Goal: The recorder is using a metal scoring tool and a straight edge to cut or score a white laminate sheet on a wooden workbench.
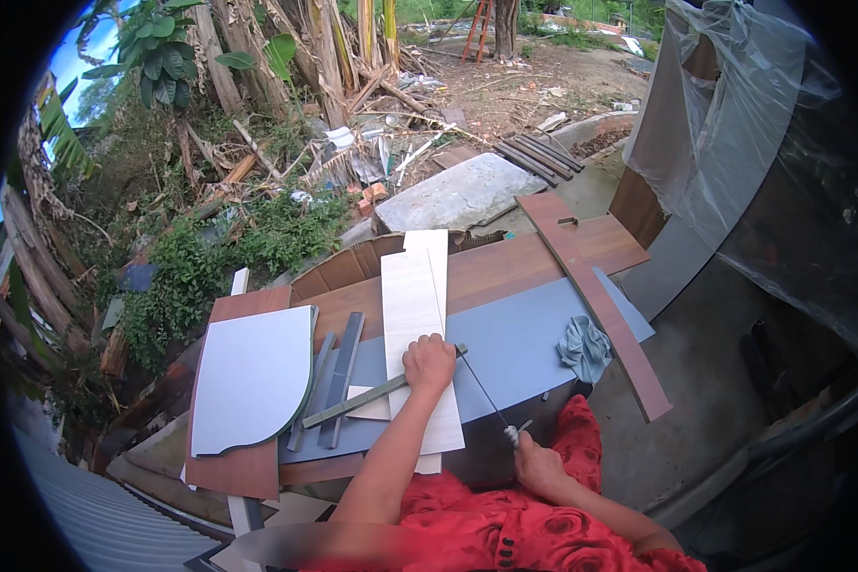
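Observation:
My left hand (431, 362) is closed around a narrow greenish strip (357, 401), which lies slantwise across pale cream boards (412, 305). My right hand (539, 467), lower and to the right, grips a thin, long-shafted tool (487, 393) with a whitish part near the fingers. Its exact kind is unclear. The far end of its dark shaft reaches the strip's right end, just beside my left hand. Under the cream boards lies a blue-grey panel (505, 329). Two dark grey strips (341, 379) rest on it to the left.
A white panel with a curved corner (250, 377) lies on a reddish-brown board at left. On the right are a crumpled grey-green cloth (584, 348) and a long brown plank (591, 300). Plastic sheeting (725, 124) hangs at far right. A stone slab (462, 194) lies beyond.

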The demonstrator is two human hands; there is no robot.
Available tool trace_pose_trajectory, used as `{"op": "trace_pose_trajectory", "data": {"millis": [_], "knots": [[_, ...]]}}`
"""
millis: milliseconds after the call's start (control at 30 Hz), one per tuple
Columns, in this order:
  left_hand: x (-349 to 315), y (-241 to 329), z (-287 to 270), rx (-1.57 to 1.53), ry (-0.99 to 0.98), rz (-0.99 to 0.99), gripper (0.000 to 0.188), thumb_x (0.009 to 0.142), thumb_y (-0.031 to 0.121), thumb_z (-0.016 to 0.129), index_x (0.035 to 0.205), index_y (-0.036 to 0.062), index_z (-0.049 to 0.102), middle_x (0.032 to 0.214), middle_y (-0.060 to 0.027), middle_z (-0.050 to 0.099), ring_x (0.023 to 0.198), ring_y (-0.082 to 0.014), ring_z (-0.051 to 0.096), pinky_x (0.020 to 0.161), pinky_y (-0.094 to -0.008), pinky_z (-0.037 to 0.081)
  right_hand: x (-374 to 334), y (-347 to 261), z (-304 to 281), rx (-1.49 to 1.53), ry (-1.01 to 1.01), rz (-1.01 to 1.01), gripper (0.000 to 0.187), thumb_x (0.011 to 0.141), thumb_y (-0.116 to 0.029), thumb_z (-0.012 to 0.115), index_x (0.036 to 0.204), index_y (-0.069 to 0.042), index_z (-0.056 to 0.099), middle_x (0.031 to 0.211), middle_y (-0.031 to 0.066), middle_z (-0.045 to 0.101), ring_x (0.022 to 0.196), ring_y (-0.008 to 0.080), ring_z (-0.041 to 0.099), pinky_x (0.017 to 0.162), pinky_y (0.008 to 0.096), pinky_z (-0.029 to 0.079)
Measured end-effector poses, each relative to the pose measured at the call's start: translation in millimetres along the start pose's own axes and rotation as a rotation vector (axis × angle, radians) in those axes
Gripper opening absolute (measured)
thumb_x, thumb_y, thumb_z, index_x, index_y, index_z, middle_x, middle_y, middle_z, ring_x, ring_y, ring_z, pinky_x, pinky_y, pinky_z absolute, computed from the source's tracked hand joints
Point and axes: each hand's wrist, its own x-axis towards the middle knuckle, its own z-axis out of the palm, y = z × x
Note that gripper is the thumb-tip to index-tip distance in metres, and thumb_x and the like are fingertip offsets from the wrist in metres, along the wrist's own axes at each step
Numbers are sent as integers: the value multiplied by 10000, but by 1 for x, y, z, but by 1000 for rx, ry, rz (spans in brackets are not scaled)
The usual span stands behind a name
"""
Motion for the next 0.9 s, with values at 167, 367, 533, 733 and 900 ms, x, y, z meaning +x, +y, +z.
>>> {"op": "trace_pose_trajectory", "data": {"millis": [167,367,533,733,900], "knots": [[-1,-3,1,0,8,7,264,838,262,478,844,55,642,896,-115,627,873,-293,599,766,-441,477,69,-24,-15,-44,-46,-53,235,902,-199,434,1023,-2,392,743,263,619,696,455,613,624,560,465],[-3,0,3,-17,18,-26,267,840,266,472,857,64,646,907,-109,629,876,-293,599,781,-450,470,112,-40,-10,-75,19,-94,193,881,-136,420,999,15,421,762,250,633,711,439,628,654,535,483],[-3,-3,6,-33,-13,-56,273,844,272,464,864,70,648,913,-106,628,879,-293,597,784,-447,469,31,-6,-4,-30,-43,-30,256,892,-202,465,1041,-8,390,781,271,626,697,462,612,617,572,461],[0,-5,1,-41,-36,-45,268,843,257,457,846,59,638,912,-119,623,885,-296,599,778,-452,469,31,-2,-12,-34,-33,-29,270,894,-226,473,1045,-20,385,737,267,620,674,462,608,604,577,455],[1,-4,7,-28,30,-17,249,838,256,477,838,72,645,876,-103,628,846,-285,604,749,-440,469,108,-27,-7,-61,-13,-97,244,893,-193,445,1031,2,393,729,267,617,690,470,603,636,570,454]]}}
